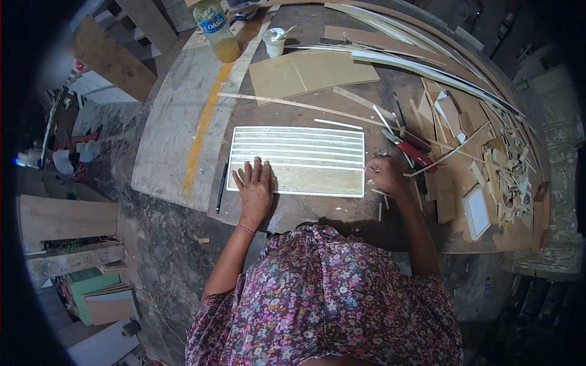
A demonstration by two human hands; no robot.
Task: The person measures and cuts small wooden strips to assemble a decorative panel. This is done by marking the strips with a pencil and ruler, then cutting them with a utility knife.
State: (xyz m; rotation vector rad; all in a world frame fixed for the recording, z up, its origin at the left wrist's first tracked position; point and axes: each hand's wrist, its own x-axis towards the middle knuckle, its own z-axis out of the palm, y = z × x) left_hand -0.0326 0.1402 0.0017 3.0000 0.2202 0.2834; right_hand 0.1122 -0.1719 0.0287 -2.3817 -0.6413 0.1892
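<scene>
A rectangular wooden panel point(311, 179) with a white edge and several white strips across its far half lies flat on the work table. My left hand point(255, 190) rests on its near left part, fingers spread. Beside the panel's right edge, my right hand point(387, 175) is closed with the fingers pinched together; whatever they hold is hidden. A loose white strip point(339, 124) lies along the panel's far edge. Just left of the panel is a thin black rod-like tool point(222, 189). Beyond my right hand lies a tool with a red handle point(415, 155).
Wood offcuts point(510, 174) are heaped on the right side of the table. Long strips point(427, 58) run along the far right edge. A brown board point(314, 72), a white cup point(274, 44) with a stick and a plastic bottle point(217, 36) stand or lie at the back.
</scene>
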